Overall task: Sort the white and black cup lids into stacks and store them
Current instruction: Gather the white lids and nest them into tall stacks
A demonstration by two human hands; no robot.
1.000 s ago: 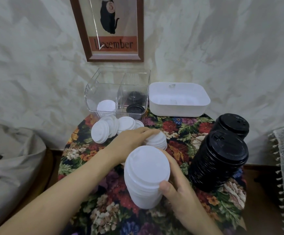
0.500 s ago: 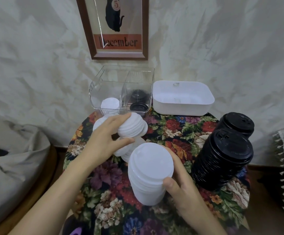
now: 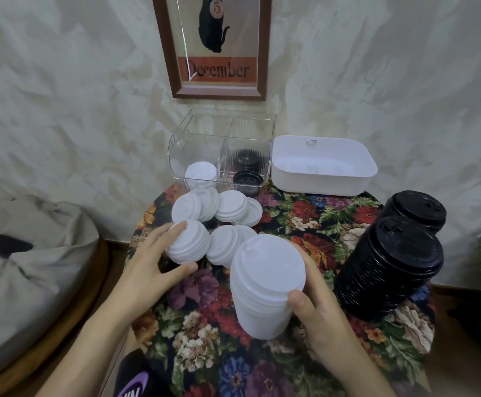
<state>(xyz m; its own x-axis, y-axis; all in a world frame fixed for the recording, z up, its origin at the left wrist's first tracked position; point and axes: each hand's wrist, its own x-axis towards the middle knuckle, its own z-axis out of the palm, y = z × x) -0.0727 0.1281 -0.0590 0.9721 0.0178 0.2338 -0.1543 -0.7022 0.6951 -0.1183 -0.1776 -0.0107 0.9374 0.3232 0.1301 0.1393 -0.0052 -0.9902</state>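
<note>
White lid stack [image 3: 266, 285], tall, upright on floral tablecloth [image 3: 290, 219], clasped by right hand [image 3: 316, 305]: thumb curled onto near side just under the top lid, fingers wrapped round the far side. Just left of that grip, short white lid bundle [image 3: 189, 243], tilted on its side, held by left hand [image 3: 150, 267]: fingers spread over the far edge, thumb reaching under the near edge, hand about half closed. Between the two grips, small leaning white lid pile [image 3: 225, 245], close against the bundle; touching or not, cannot tell. Beyond left hand, scattered white lids [image 3: 213, 206] overlapping in a heap. Farther back, clear divided bin [image 3: 222, 133]: stored white lids [image 3: 200, 174] in left compartment, stored black lids [image 3: 246, 179] in right. White tub [image 3: 323, 179] beside the bin, beyond right hand. Right of the right-hand grip, apart from the fingers, near black lid stack [image 3: 391, 270] and far black lid stack [image 3: 417, 207], both leaning
</note>
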